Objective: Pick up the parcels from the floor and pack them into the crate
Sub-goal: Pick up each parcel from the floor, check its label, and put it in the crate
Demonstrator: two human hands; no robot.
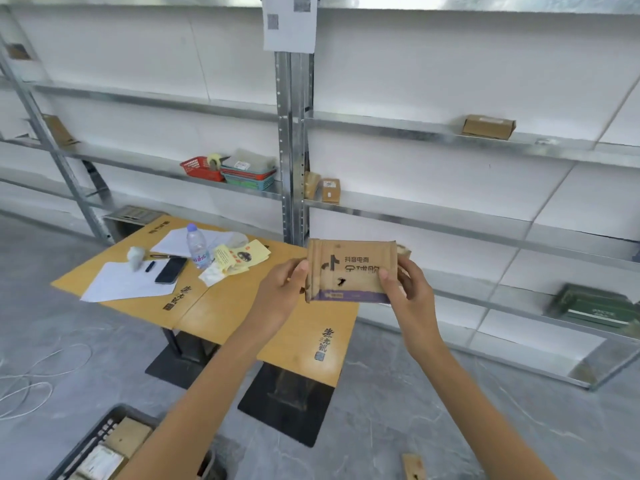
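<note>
Nearest the camera, at lower left, the dark lattice crate (98, 433) stands on the floor, partly hidden by the left forearm; several packed parcels (127, 435) lie flat inside it. At lower right a small cardboard parcel (412, 466) lies on the floor, well apart from the crate and cut by the frame edge. Further out, both arms are extended and hold one flat cardboard parcel (351, 271) in the air above the far corner of the table. The left hand (282, 292) pinches its left short edge with thumb in front. The right hand (407, 289) grips the right edge, thumb on the printed face and fingers curled behind. The held parcel's long axis runs left to right across the view. Its printed face is turned to the camera, the text reads upright, and the purple strip marks the lower edge. Judgement: the coming move turns on the crate lying down and to the left of the grip, back towards the person, with the left hand the nearer. The parcel would have to be tipped from face-on to flat to match those already packed. Beyond the hands stands the yellow table (304, 329), carrying papers, a phone (170, 270) and a water bottle (197, 245). Farthest is the metal shelving (291, 150), with a red basket (201, 168) and a small box (487, 127).
</note>
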